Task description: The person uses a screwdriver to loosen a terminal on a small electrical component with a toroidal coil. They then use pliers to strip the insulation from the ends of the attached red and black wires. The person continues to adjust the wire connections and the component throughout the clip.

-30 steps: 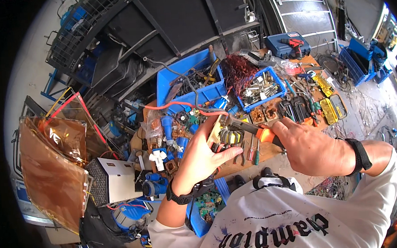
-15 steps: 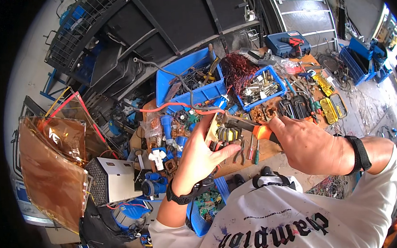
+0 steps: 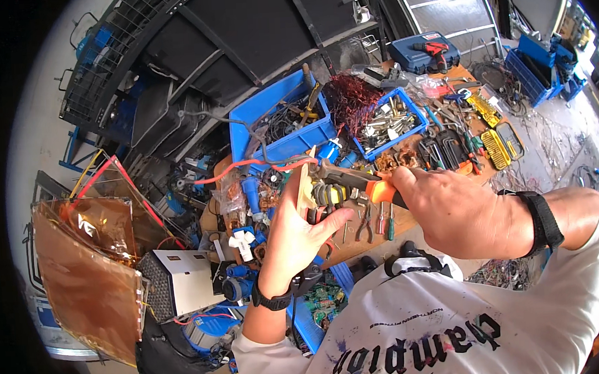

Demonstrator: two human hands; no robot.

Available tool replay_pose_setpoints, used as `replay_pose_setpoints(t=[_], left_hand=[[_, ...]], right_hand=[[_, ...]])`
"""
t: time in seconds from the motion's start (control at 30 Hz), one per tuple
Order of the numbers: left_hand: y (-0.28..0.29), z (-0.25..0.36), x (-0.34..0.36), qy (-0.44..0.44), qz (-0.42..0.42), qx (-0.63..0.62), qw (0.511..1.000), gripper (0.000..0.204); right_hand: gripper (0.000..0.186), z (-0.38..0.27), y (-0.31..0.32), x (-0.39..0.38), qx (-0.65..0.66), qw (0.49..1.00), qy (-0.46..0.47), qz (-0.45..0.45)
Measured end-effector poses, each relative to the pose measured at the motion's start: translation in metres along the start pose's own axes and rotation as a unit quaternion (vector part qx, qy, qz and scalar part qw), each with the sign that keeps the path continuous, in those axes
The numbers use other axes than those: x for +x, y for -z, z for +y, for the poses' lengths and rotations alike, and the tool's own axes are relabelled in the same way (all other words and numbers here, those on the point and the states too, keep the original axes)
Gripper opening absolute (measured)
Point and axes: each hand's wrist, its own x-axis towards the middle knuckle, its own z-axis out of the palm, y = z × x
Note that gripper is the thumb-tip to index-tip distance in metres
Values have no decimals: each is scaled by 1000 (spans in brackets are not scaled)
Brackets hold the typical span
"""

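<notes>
My left hand (image 3: 290, 240) grips a tan board (image 3: 304, 189) on edge, its thumb out below. A yellow-and-black wound coil (image 3: 330, 194) juts from the board's right side. Closed around orange-and-black handled pliers (image 3: 381, 191), my right hand (image 3: 450, 209) reaches in from the right. The pliers' dark jaws lie across the top of the board, just above the coil; what they bite on is too small to tell. From the board's top a red wire (image 3: 241, 164) and a grey cable (image 3: 263, 145) run off to the left.
Behind my hands stand a blue bin (image 3: 297, 143) of tools and a shallow blue tray (image 3: 405, 141) of metal parts. Loose pliers (image 3: 364, 227) and screwdrivers (image 3: 390, 224) lie on the wooden table (image 3: 409, 220). A bin of circuit boards (image 3: 322, 297) sits below. Brown sheets (image 3: 91, 279) lean at left.
Both hands and the pliers have shifted slightly left in the picture, along with a small turn of the view. Each hand keeps its hold, and the jaws remain at the board's top.
</notes>
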Motion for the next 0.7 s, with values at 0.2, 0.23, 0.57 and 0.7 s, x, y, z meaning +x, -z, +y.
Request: replay_pose_setpoints(t=[0.2,0.23,0.57,0.7], left_hand=[[-3,-6,0,-25,54,105,993,72],[-4,-5,1,-15,58,104,993,73],[0,-14,4,-42,65,79,994,75],[0,-11,4,-28,63,110,992,72]], right_hand=[[39,-2,-14,0,-126,992,7,22],[41,-1,-14,0,-121,993,5,15],[52,0,-13,6,-97,995,-7,2],[45,8,-20,6,-60,997,0,38]])
